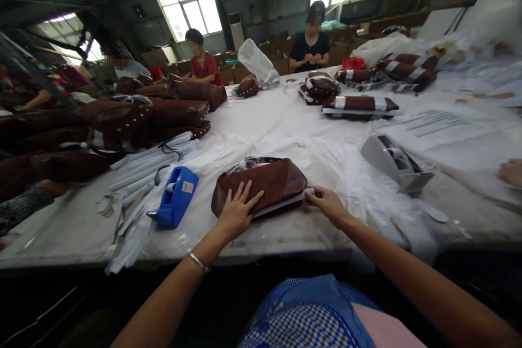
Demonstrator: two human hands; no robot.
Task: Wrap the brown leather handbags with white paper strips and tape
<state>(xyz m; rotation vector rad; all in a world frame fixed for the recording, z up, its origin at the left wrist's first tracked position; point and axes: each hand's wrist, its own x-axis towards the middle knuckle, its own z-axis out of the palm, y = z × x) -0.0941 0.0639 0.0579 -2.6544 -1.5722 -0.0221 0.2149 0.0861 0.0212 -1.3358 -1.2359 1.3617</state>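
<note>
A brown leather-look bag point(273, 179) lies on the white-covered table in front of me, with a dark strap bunched along its far side. My left hand point(238, 209) rests flat on the bag's near left part, fingers spread. At the bag's right end, my right hand point(326, 204) pinches the end of a white strip point(310, 191) that runs along the bag's near lower edge. A blue tape dispenser point(176, 198) stands left of the bag. The underside of the bag is hidden.
A grey tape dispenser point(395, 163) stands on the right. Brown bags point(122, 117) are piled at the left, near white paper rolls point(141, 166). A wrapped bag point(359, 104) lies farther back. Two people point(312, 46) work across the table; other people's hands point(511, 171) show at the sides.
</note>
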